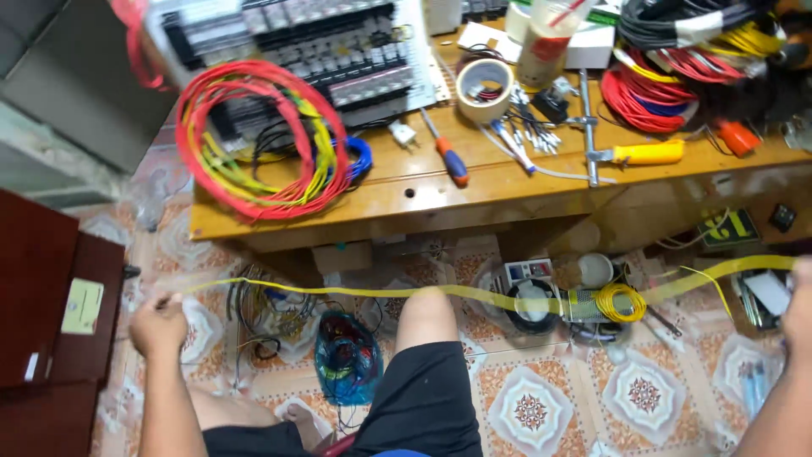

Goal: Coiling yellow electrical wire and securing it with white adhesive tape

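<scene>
Both hands, left (158,324) and right (798,309), each grip an end of a taut yellow wire (474,294) below the desk (474,190).

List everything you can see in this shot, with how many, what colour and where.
wire: one, yellow, stretched between both hands above the floor
wire coil: one big bundle, red and yellow, left on the table
table: one, wooden, across the top
screwdriver: one, orange and blue handle, table middle
tape roll: one, cream, table middle
cup: one, clear with red straw, table top
small coil: one, yellow, floor right
net bag: one, blue, on the floor by the knee
cabinet: one, dark red, far left
left hand: fingers closed on the wire
right hand: at the edge, fingers hidden
</scene>
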